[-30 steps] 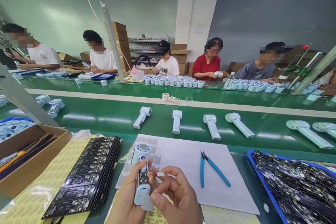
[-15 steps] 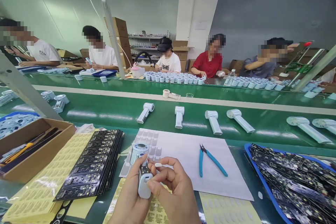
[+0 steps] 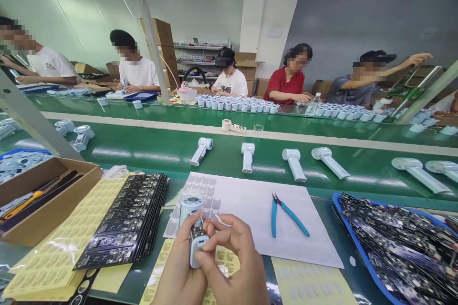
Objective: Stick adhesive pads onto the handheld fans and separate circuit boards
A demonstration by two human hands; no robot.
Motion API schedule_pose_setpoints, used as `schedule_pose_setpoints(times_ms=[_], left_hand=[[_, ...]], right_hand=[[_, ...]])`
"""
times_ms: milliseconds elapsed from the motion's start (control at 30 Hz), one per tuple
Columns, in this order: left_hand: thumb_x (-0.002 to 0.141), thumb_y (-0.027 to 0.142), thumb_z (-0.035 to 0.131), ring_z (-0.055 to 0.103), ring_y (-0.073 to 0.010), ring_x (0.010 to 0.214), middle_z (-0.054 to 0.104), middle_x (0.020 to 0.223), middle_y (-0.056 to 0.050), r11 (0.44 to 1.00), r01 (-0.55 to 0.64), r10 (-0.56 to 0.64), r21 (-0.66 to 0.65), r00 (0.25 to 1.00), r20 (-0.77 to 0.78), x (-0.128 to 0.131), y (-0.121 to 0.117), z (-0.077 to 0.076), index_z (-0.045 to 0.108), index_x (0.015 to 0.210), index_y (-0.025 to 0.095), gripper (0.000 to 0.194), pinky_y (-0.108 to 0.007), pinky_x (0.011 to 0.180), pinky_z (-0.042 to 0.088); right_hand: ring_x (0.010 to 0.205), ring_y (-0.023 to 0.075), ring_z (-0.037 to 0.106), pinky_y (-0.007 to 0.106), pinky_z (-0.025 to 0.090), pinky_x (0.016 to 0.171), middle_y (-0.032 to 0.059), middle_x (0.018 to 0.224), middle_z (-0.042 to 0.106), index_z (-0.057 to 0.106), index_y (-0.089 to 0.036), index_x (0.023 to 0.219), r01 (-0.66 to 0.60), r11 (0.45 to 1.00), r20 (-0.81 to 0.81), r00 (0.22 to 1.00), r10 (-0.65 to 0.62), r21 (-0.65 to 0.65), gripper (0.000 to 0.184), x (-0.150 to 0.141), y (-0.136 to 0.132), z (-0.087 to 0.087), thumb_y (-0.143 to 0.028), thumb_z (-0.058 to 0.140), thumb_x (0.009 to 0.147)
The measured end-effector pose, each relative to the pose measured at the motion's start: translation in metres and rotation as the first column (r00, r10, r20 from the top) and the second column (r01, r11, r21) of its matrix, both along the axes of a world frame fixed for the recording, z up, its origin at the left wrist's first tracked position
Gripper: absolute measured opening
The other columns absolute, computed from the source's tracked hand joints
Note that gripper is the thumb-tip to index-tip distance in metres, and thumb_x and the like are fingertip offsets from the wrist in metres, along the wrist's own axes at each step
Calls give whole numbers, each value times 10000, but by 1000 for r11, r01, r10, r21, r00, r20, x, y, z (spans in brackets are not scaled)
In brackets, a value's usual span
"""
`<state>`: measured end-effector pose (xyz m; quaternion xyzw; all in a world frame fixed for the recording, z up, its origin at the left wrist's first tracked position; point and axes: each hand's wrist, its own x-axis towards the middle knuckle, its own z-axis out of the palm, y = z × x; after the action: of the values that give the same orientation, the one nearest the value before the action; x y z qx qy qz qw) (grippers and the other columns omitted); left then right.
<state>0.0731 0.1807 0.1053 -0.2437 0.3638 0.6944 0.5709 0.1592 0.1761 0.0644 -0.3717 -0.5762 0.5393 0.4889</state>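
A light-blue handheld fan (image 3: 196,253) is wrapped in my left hand (image 3: 181,264). Its handle end faces me, and a circuit board shows along the handle's open side; the round head points away. My right hand (image 3: 240,255) is closed at the handle's end, its thumb and a finger touching the pale end cap. Between its upper fingers sits a small white piece (image 3: 223,220), seen nearly edge-on. Beneath both hands lies a yellow sticker sheet (image 3: 157,267). Blue-handled cutters (image 3: 275,219) rest on white paper (image 3: 246,200) to the right.
Circuit boards (image 3: 121,224) are stacked on yellow sheets at left, beside a cardboard tool box (image 3: 89,176). A blue tray (image 3: 358,252) heaped with boards stands at right. Several fans lie on the green conveyor (image 3: 150,147). Co-workers sit across it. A metal post (image 3: 43,124) slants at left.
The white piece has turned nearly edge-on and shifted slightly right with my right fingers. My left hand still holds the fan. Across the belt, the rightmost co-worker's arm has stretched further out.
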Motion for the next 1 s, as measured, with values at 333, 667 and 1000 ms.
schedule_pose_setpoints(times_ms=[333, 667, 1000], left_hand=[[863, 13, 573, 668, -132, 540, 671, 672, -71, 975, 199, -220, -99, 928, -300, -8, -18, -26, 655, 836, 74, 105, -230, 567, 610], [571, 208, 831, 688, -361, 1091, 773, 1053, -164, 917, 368, -376, -155, 662, -648, -13, -44, -85, 752, 920, 121, 368, -462, 1047, 499], [597, 228, 825, 702, -315, 1062, 773, 1035, -155, 920, 341, -381, -193, 662, -645, -5, -47, -72, 754, 960, 122, 385, -335, 934, 541]], right_hand=[[856, 193, 664, 240, 518, 557, 69, 1158, 604, 638, -262, 1095, 73, 980, 38, 997, -67, -184, 278, 39, 15, -30, -401, 658, 855], [966, 236, 663, 322, 512, 841, 75, 1053, 643, 689, -215, 760, -15, 996, 376, 926, 45, -82, 123, 55, 25, -66, -218, 608, 852], [610, 135, 567, 266, 447, 573, 33, 890, 644, 711, -210, 746, -50, 998, 359, 933, 32, 42, 138, 54, 23, -56, -205, 618, 848]])
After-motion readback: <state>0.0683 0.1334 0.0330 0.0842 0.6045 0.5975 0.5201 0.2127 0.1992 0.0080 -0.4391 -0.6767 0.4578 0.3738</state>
